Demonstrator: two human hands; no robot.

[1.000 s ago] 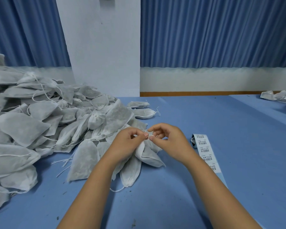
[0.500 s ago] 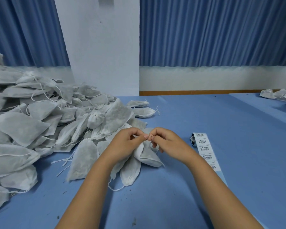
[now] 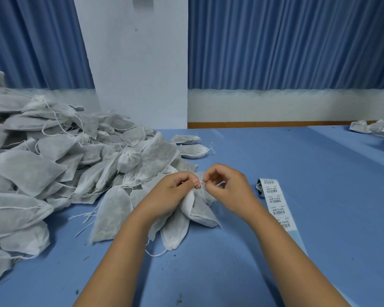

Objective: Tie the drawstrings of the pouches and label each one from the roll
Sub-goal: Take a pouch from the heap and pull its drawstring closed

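Observation:
A white fabric pouch [image 3: 200, 211] lies on the blue table [image 3: 319, 185] just in front of me, its gathered neck raised between my hands. My left hand [image 3: 171, 191] grips the neck and pinches one end of the thin white drawstring [image 3: 200, 184]. My right hand [image 3: 226, 187] pinches the other end with thumb and forefinger, fingertips almost touching the left ones. A strip of barcode labels [image 3: 275, 202] unrolls from a small roll just right of my right wrist.
A large heap of white pouches [image 3: 53, 162] with loose strings fills the left side. Two pouches [image 3: 189, 145] lie apart behind my hands. More pouches, one labelled [image 3: 377, 128], sit at the far right edge. A white pillar and blue curtains stand behind.
My hands have stayed at the pouch neck, working the drawstring. The right hand's fingers have lifted and spread slightly while the fingertips keep pinching the string.

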